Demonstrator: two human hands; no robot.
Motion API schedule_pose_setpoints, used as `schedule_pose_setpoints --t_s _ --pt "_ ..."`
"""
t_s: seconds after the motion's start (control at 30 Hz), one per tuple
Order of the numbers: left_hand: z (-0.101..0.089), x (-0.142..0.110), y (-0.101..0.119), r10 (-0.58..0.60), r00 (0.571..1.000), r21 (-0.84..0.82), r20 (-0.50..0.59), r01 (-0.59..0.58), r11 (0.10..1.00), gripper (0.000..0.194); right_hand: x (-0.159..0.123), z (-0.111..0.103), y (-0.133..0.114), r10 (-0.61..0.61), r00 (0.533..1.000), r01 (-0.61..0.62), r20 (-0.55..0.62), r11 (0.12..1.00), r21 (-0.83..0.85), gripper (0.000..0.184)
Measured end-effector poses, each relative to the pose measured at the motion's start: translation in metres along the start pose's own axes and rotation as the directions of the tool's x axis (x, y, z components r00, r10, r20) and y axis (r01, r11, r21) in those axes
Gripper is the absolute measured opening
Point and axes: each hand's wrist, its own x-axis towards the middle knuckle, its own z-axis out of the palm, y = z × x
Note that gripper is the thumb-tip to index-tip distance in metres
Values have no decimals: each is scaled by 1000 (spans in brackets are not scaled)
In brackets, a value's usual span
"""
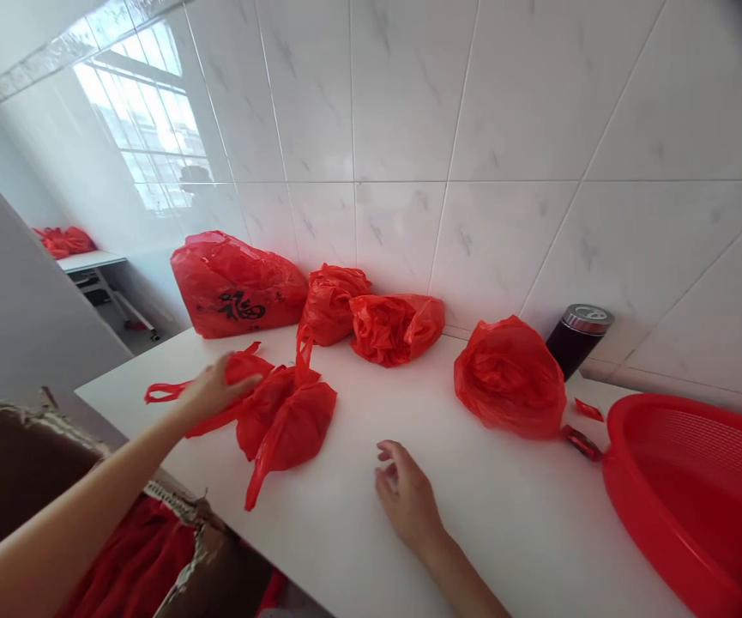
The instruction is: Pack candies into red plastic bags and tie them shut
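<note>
My left hand [211,396] is on a red plastic bag [246,367] at the left of the white table, with part of the bag between its thumb and fingers. A looped handle of red plastic sticks out to the left of that hand. Right beside it lie tied red plastic bags [297,425], bunched together, their handles pointing up and down. What is inside them is hidden. My right hand [407,498] hovers over or rests on the middle of the table, empty, its fingers loosely curved and apart.
Along the tiled wall stand a large red bag with black lettering [235,287], crumpled red bags [397,330], an open red bag [509,378] and a dark thermos [580,335]. A red plastic basket [641,489] is at right. Below left, a torn cardboard box [216,536] holds red material.
</note>
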Motion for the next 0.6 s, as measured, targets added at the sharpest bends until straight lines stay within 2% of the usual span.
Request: schedule_pose_setpoints --t_s 0.1,0.17,0.27,0.37,0.43,0.5,0.6 --pt "-24 29 -30 -73 996 104 -42 77 992 91 6 34 -31 -136 974 126 180 990 64 56" --pt "-27 45 -48 -127 992 140 -21 128 982 95 15 56 -47 -162 956 149 245 986 72 63" --pt "-13 58 -64 -163 984 164 67 150 975 87 31 84 -60 -101 964 88 246 994 63 64" --pt "11 58 -68 -118 982 198 145 88 976 55 46 103 -65 -68 969 55 239 997 60 60" --pt "24 55 -67 -64 986 228 151 28 973 40 55 114 -70 -83 967 66 243 995 77 59" --pt "31 51 -66 -24 991 249 135 -11 968 39 63 125 -74 -114 960 85 255 989 122 59" --pt "28 49 -66 -13 990 248 140 -22 969 47 71 137 -77 -177 941 107 290 965 241 61"
